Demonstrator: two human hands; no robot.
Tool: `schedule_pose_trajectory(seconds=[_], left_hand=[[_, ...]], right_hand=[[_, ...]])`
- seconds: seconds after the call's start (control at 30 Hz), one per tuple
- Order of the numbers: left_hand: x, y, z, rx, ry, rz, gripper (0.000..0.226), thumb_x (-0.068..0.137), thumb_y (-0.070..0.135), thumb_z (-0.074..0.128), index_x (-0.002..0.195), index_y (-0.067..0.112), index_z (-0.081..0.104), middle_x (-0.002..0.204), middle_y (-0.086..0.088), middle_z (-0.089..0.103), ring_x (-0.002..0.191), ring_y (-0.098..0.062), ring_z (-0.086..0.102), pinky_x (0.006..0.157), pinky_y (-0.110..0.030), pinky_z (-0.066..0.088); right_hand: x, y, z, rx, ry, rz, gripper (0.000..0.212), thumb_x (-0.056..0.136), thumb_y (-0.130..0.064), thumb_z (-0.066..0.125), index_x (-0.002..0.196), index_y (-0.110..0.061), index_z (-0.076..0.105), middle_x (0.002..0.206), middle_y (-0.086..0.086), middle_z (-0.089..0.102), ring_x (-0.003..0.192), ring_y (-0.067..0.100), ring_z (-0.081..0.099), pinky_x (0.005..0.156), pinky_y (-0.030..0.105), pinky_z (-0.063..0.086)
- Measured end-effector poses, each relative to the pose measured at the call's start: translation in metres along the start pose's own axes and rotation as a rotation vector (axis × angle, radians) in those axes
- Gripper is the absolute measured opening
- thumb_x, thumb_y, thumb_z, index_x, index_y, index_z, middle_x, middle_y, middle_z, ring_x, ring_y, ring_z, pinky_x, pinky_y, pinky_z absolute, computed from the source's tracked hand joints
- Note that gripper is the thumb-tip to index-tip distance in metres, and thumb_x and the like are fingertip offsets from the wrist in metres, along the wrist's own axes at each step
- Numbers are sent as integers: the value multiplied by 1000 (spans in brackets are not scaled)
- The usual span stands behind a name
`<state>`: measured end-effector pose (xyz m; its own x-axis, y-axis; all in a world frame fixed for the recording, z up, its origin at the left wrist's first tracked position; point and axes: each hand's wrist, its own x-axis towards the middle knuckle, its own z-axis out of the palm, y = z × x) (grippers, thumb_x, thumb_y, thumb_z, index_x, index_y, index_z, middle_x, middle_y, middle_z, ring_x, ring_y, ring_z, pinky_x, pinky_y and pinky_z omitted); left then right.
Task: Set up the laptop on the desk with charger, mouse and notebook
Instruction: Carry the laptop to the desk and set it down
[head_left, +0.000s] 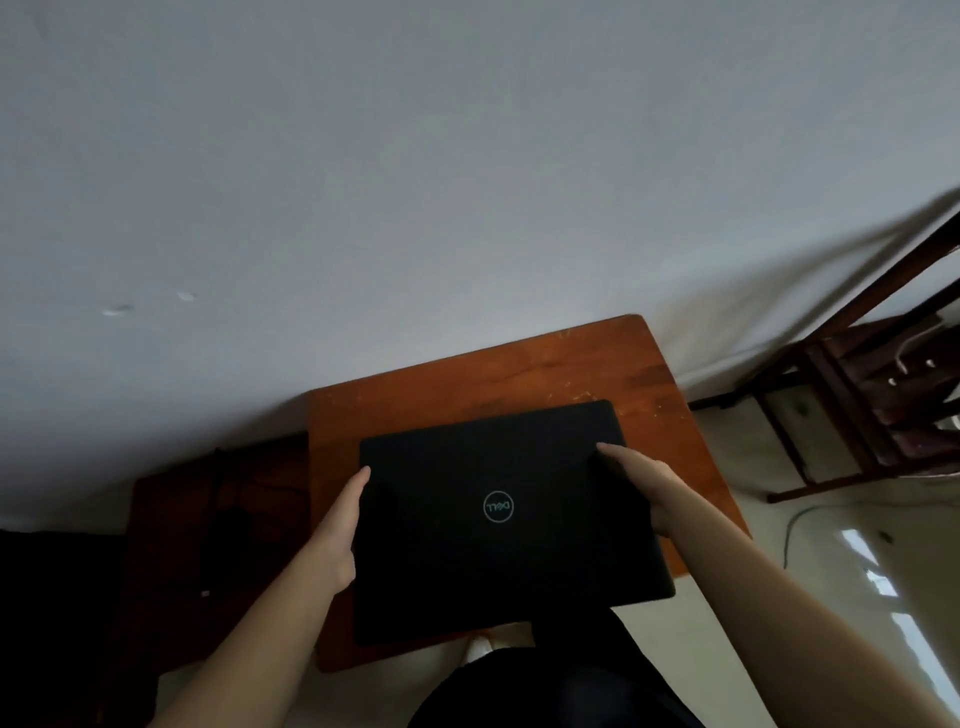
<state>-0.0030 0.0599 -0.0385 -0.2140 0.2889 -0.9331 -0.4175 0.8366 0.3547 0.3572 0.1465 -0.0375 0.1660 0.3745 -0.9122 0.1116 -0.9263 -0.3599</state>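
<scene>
Laptop (498, 519), lid closed, sits over the desk (519, 374) with its near edge overhanging; left hand (343, 530) and right hand (644, 483) clasp its short sides, long axis crosswise between them

A closed black laptop (511, 519) is gripped at both side edges, the left hand (340, 535) flat along one, the right hand (641, 480) clasping the other, above a small reddish wooden desk (519, 374) by a white wall (363, 182).

A small reddish-brown wooden desk (519, 379) stands against a pale wall, with a closed black laptop (498, 561) on it.
</scene>
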Motion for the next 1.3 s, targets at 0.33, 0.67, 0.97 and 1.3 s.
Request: schedule_pose_trajectory(seconds=[0.33, 0.67, 0.97, 1.3], left_hand=[[-25, 24, 27, 302, -437, 24, 102, 72, 86, 48, 154, 30, 24, 162, -10, 20, 147, -40, 17, 111, -73, 12], [-87, -40, 210, 802, -790, 2, 93, 76, 85, 44, 154, 41, 16, 165, -9, 6, 148, -43, 4, 109, -74, 3], [-158, -150, 425, 1054, -836, 18, 83, 80, 81, 39, 152, 44, 21, 164, -11, 12, 147, -43, 9, 110, -74, -1], [-256, -269, 645, 1186, -887, 146, 80, 78, 79, 45, 149, 41, 34, 153, -13, 35, 140, -43, 28, 107, -76, 17]], right_hand=[[-70, 87, -104, 449, -68, -104, 96, 73, -88, 47, 139, -18, 54, 111, 9, 63, 98, 32, 58, 79, 48, 48], [-158, 271, -235, 805, 101, -94, 101, 71, -94, 40, 152, -34, 38, 152, 19, 41, 137, 50, 37, 109, 75, 23], [-170, 399, -382, 1076, 192, -136, 105, 65, -97, 43, 149, -34, 43, 145, 19, 48, 132, 48, 44, 107, 76, 27], [-192, 449, -605, 1128, 343, -201, 98, 51, -98, 56, 124, -33, 62, 132, 15, 60, 120, 40, 58, 105, 61, 41]])
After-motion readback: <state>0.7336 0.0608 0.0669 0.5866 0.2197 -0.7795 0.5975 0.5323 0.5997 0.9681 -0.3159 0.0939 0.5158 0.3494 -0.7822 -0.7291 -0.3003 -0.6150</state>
